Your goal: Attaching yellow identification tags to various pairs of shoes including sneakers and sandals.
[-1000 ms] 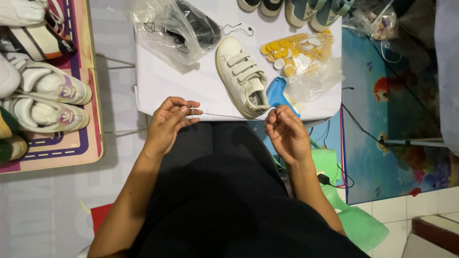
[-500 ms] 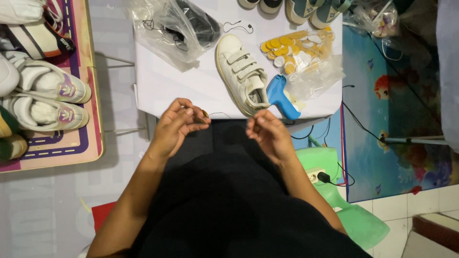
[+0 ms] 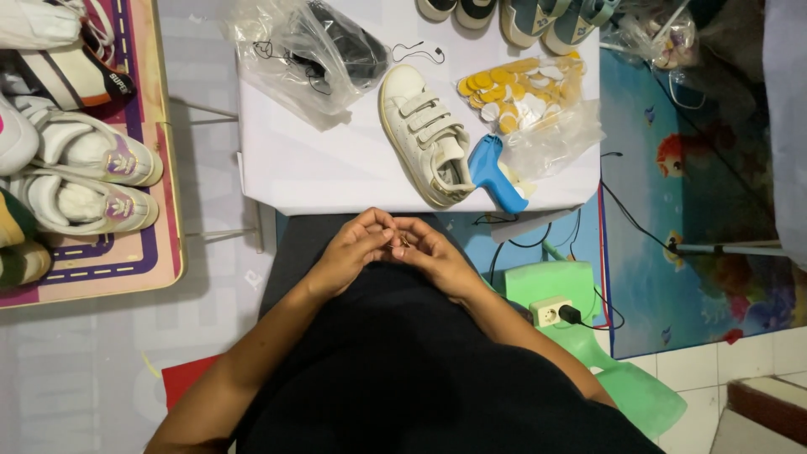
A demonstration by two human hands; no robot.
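My left hand (image 3: 357,248) and my right hand (image 3: 435,256) meet over my lap, just below the front edge of the white table (image 3: 336,172). Their fingertips pinch together on a thin string that is almost hidden between them. On the table just beyond my hands lies a cream-white strap shoe (image 3: 427,143). A blue tagging gun (image 3: 498,175) rests against its right side. A clear bag of yellow and white round tags (image 3: 528,94) sits to the right of the shoe.
A clear plastic bag holding dark strings (image 3: 313,50) lies at the table's back left, and more shoes (image 3: 538,15) line its far edge. Several white shoes (image 3: 84,176) sit on a mat at the left. A green plastic chair (image 3: 580,290) with a power strip (image 3: 551,313) stands at my right.
My hands were apart with a thin string stretched between them. They have come together in front of my body, fingertips now touching.
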